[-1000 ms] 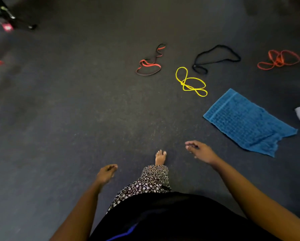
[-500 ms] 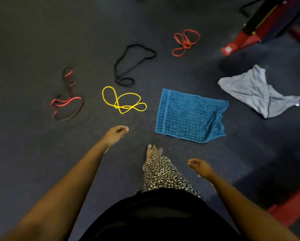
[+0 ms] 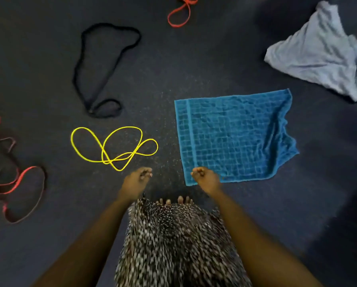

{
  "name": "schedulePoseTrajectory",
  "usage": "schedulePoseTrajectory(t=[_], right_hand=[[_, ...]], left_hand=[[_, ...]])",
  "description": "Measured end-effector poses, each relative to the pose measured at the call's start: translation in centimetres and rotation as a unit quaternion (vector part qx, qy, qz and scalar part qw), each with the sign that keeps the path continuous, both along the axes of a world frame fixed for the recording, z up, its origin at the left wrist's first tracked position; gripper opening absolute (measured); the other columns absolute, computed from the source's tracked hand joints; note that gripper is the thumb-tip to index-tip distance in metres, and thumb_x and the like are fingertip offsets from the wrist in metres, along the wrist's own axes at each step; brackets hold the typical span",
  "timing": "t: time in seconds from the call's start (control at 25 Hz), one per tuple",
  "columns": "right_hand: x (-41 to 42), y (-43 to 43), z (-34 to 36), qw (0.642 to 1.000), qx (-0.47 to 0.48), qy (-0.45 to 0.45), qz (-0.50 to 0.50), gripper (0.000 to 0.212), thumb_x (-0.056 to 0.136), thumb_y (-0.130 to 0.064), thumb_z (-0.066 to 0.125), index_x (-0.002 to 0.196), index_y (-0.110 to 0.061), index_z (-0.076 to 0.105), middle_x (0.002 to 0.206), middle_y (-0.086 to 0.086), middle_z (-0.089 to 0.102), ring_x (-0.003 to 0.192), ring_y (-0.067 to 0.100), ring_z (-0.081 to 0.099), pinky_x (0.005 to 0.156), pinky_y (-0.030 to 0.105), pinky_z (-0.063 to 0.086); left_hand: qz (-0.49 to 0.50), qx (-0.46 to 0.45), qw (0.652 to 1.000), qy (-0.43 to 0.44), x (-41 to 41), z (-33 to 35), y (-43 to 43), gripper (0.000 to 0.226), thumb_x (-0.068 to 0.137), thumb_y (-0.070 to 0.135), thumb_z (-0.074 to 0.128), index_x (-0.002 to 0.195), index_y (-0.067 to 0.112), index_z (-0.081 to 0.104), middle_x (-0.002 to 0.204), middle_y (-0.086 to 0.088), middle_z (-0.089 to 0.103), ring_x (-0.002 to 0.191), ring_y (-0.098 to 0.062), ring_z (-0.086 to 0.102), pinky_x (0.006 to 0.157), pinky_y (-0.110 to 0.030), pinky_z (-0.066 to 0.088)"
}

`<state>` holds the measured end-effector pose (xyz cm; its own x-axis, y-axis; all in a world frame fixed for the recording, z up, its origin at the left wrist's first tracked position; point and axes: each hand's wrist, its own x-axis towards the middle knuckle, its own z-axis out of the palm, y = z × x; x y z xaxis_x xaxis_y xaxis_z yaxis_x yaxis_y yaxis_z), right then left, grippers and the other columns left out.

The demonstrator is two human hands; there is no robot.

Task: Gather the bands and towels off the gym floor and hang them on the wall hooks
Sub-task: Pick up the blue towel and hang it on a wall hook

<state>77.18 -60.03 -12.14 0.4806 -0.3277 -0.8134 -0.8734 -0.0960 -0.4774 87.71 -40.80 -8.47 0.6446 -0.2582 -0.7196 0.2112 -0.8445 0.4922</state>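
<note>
- Both hands hang low over the floor point(image 3: 173, 69), fingers curled loosely, nothing in either grip.
- Left hand point(image 3: 136, 181) is just below the yellow band point(image 3: 111, 148); right hand point(image 3: 205, 178) overlaps the blue towel's point(image 3: 235, 135) near corner, can't tell if it's touching.
- Black band point(image 3: 103, 67), orange band point(image 3: 178, 15), red-black band point(image 3: 16, 183) and grey towel point(image 3: 322, 52) are lying scattered around.

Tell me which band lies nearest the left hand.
The yellow band. Its lowest loop ends just above and left of the left hand; the black band and both red ones lie farther off.
</note>
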Motion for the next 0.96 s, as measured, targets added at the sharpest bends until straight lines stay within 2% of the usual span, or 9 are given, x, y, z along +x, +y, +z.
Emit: schedulePoseTrajectory(t=[0.16, 0.32, 0.4, 0.48, 0.6, 0.68, 0.76, 0.84, 0.96], right_hand=[[3.1, 1.6, -16.9, 0.997, -0.055, 0.046, -0.026, 0.042, 0.086, -0.028, 0.062, 0.122, -0.007, 0.055, 0.127, 0.015, 0.057, 0.119, 0.031, 0.052, 0.101, 0.038, 0.041], [1.3, 4.6, -31.2, 0.974, -0.17, 0.116, 0.098, 0.076, 0.082, -0.047, 0.059, 0.142, -0.016, 0.023, 0.15, 0.011, 0.023, 0.136, 0.03, 0.027, 0.106, 0.046, 0.035], [0.4, 4.9, -31.9, 0.948, -0.252, 0.099, 0.168, 0.072, 0.082, -0.044, 0.059, 0.14, -0.015, 0.028, 0.146, 0.012, 0.029, 0.131, 0.031, 0.033, 0.099, 0.047, 0.04], [0.3, 4.5, -32.3, 0.94, -0.245, 0.088, 0.219, 0.049, 0.088, -0.028, 0.053, 0.131, -0.01, 0.037, 0.136, 0.015, 0.041, 0.121, 0.032, 0.043, 0.093, 0.041, 0.045], [2.0, 0.5, -26.9, 0.971, -0.141, 0.086, 0.171, 0.035, 0.091, -0.013, 0.048, 0.125, -0.007, 0.044, 0.127, 0.019, 0.053, 0.117, 0.035, 0.051, 0.094, 0.038, 0.044], [3.0, -2.5, -19.5, 0.986, -0.112, -0.005, 0.126, 0.035, 0.087, -0.015, 0.054, 0.121, -0.01, 0.053, 0.123, 0.017, 0.059, 0.115, 0.029, 0.056, 0.095, 0.033, 0.042], [3.8, -5.0, -10.3, 0.979, -0.099, -0.114, 0.138, 0.032, 0.083, -0.011, 0.058, 0.116, -0.008, 0.06, 0.118, 0.013, 0.065, 0.104, 0.017, 0.06, 0.088, 0.021, 0.039], [4.1, -6.8, -1.1, 0.969, -0.088, -0.192, 0.129, 0.03, 0.079, -0.008, 0.06, 0.109, -0.007, 0.065, 0.109, 0.01, 0.069, 0.088, 0.002, 0.057, 0.076, 0.009, 0.037], [2.8, -7.9, 11.3, 0.951, -0.124, -0.282, 0.041, 0.044, 0.074, -0.016, 0.069, 0.117, -0.015, 0.06, 0.115, -0.001, 0.064, 0.102, -0.003, 0.052, 0.091, 0.007, 0.036]], left_hand=[[-0.097, 0.013, 0.995, -0.01, 3.6, -16.1, -1.8, 0.028, 0.088, 0.011, 0.054, 0.115, 0.005, 0.059, 0.121, -0.015, 0.062, 0.113, -0.027, 0.058, 0.099, -0.029, 0.04], [-0.184, 0.018, 0.983, -0.01, 3.7, -29.6, -2.1, 0.032, 0.088, 0.019, 0.054, 0.121, 0.017, 0.055, 0.129, -0.012, 0.055, 0.124, -0.029, 0.047, 0.107, -0.039, 0.037], [-0.221, 0.014, 0.975, -0.019, 3.6, -29.8, -2.4, 0.037, 0.089, 0.024, 0.052, 0.126, 0.024, 0.049, 0.136, -0.009, 0.049, 0.131, -0.027, 0.039, 0.111, -0.042, 0.032], [-0.246, -0.012, 0.968, -0.04, 3.0, -30.0, -3.4, 0.043, 0.089, 0.025, 0.052, 0.131, 0.028, 0.042, 0.14, -0.007, 0.043, 0.134, -0.025, 0.034, 0.113, -0.044, 0.029], [-0.339, -0.044, 0.935, -0.095, 4.2, -25.1, -6.3, 0.068, 0.084, 0.025, 0.06, 0.141, 0.026, 0.024, 0.149, -0.002, 0.028, 0.139, -0.023, 0.024, 0.115, -0.043, 0.024], [-0.44, -0.039, 0.884, -0.154, 4.8, -19.7, -8.9, 0.09, 0.077, 0.03, 0.068, 0.145, 0.027, 0.009, 0.155, 0.004, 0.008, 0.145, -0.022, 0.004, 0.119, -0.047, 0.012], [-0.502, -0.079, 0.837, -0.202, 5.2, -13.4, -12.0, 0.094, 0.072, 0.03, 0.072, 0.145, 0.026, 0.012, 0.152, 0.011, 0.001, 0.143, -0.016, -0.007, 0.117, -0.046, -0.002], [-0.501, -0.18, 0.818, -0.219, 5.5, -7.1, -14.4, 0.069, 0.071, 0.016, 0.068, 0.135, 0.013, 0.04, 0.149, -0.001, 0.032, 0.143, -0.021, 0.012, 0.116, -0.041, -0.003], [-0.388, -0.258, 0.855, -0.226, 5.6, 4.3, -15.5, 0.041, 0.073, 0.012, 0.05, 0.112, 0.002, 0.059, 0.118, -0.018, 0.064, 0.116, -0.031, 0.058, 0.117, -0.035, 0.011]])
